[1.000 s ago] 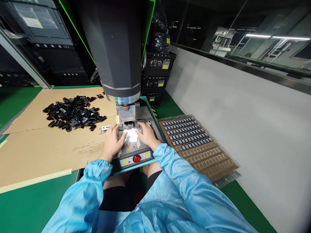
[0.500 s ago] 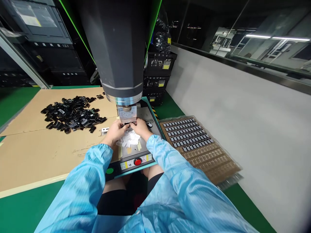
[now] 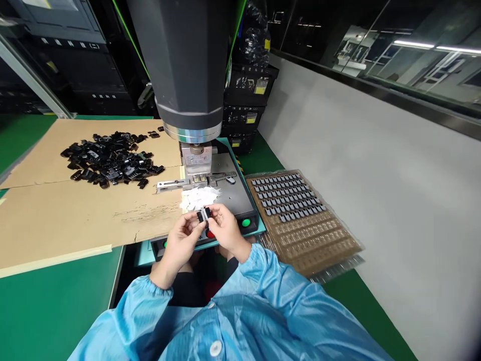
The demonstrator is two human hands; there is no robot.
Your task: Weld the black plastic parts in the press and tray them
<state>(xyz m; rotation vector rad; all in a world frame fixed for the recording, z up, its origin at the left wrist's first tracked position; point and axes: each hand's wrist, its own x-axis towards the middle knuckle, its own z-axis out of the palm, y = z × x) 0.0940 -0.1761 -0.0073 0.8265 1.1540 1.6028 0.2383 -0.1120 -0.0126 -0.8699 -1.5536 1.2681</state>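
Both my hands hold small black plastic parts (image 3: 203,214) close together in front of me, above the front edge of the press base. My left hand (image 3: 183,242) pinches the left part and my right hand (image 3: 226,229) pinches the right one with thumb and forefinger. Behind them, white scraps (image 3: 198,197) lie on the grey base plate (image 3: 235,193). The metal fixture (image 3: 199,178) under the big dark press head (image 3: 188,70) looks bare of hands.
A pile of black plastic parts (image 3: 108,160) lies on brown cardboard (image 3: 75,215) to the left. At the right a brown tray (image 3: 304,220) carries rows of small dark parts. Red (image 3: 210,234) and green (image 3: 245,222) buttons sit on the machine's front. A white wall runs along the right.
My hands have pulled back from the fixture under the press head toward my body. They now hold small black parts in front of the buttons.
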